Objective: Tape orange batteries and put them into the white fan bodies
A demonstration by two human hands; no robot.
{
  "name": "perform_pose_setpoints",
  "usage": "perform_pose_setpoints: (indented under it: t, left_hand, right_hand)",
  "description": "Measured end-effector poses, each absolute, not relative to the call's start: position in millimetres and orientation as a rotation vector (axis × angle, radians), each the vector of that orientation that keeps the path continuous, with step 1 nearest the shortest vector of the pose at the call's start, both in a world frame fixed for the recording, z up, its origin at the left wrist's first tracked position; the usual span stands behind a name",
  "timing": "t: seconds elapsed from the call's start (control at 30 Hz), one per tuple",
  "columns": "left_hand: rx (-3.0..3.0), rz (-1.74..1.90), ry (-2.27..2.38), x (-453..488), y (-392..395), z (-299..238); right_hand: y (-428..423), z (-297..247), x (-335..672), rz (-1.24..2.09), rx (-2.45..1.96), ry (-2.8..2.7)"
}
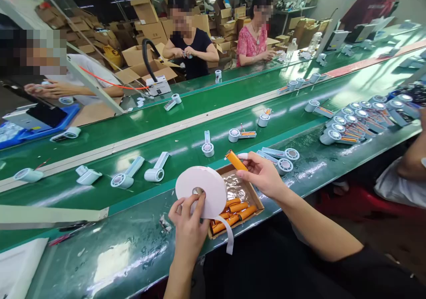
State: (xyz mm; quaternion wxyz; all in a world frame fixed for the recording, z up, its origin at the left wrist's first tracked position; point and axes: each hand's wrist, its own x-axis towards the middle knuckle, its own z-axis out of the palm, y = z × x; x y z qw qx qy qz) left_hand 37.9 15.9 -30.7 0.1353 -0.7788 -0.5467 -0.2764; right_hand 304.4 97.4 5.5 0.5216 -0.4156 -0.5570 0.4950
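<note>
My left hand [191, 219] grips a large white roll of tape [186, 181], with fingers at its centre hole. A loose strip of tape [229, 237] hangs from the roll's lower right. In my right hand [262, 175] is an orange cylindrical battery [237, 160], pinched between thumb and fingers, its dark end pointing up and left. Below both hands sits a shallow cardboard box [260, 205] lined with clear plastic, and several more orange batteries [238, 206] lie in it. The roll covers the box's left part. White fan housings [285, 165] lie just beyond my right hand.
Along the green conveyor [186, 135] lie scattered light-blue fan bodies [123, 179], some with orange batteries fitted. Many more fan bodies [362, 117] crowd the bench at right. Co-workers sit across the belt, and another person's arm [412, 157] shows at right. A metal post [96, 84] stands at left.
</note>
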Motion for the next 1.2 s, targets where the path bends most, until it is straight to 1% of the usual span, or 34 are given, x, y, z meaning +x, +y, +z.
perform_pose_setpoints:
  t: [0.13, 0.2, 0.33, 0.5, 0.6, 0.73, 0.8, 0.87, 0.93, 1.03, 1.07, 1.13, 1.2]
  left_hand:
    - [-2.419, -0.677, -1.483, 45, 21, -27]
    - [-2.456, -0.62, -1.465, 44, 22, -25]
    - [-2.502, -0.461, -1.31, 39, 29, -14]
    - [-2.54, -0.322, -1.159, 35, 40, 8]
    - [-2.5, -0.391, -1.234, 52, 39, 8]
    - [-2.361, -0.652, -1.47, 96, 29, -16]
    - [-2.328, -0.772, -1.556, 113, 21, -30]
    - [-2.378, -0.811, -1.592, 121, 13, -41]
    - [-2.536, -0.74, -1.568, 120, 6, -46]
    - [-2.723, -0.599, -1.51, 108, 10, -45]
    - [-2.727, -0.58, -1.509, 104, 18, -42]
    - [-2.696, -0.525, -1.557, 97, 42, -36]
    - [-2.727, -0.387, -1.61, 95, 71, -30]
  right_hand:
    - [88, 10, 308, 1.176, -1.085, -1.577]
    - [86, 5, 312, 1.309, -1.053, -1.543]
    - [92, -10, 325, 1.626, -0.944, -1.284]
    - [108, -12, 339, 1.75, -0.95, -1.311]
    - [105, -17, 326, 1.617, -0.916, -1.022]
    - [83, -36, 287, 1.338, -0.83, -0.499]
    - [79, -44, 281, 1.308, -0.818, -0.402]
    - [87, -45, 299, 1.32, -0.826, -0.439]
    - [108, -39, 342, 1.204, -0.839, -0.479]
    - [144, -23, 424, 0.756, -0.783, -0.339]
    - [151, -20, 448, 0.674, -0.752, -0.33]
    - [152, -19, 479, 0.65, -0.741, -0.395]
    - [137, -27, 487, 0.729, -0.786, -0.466]
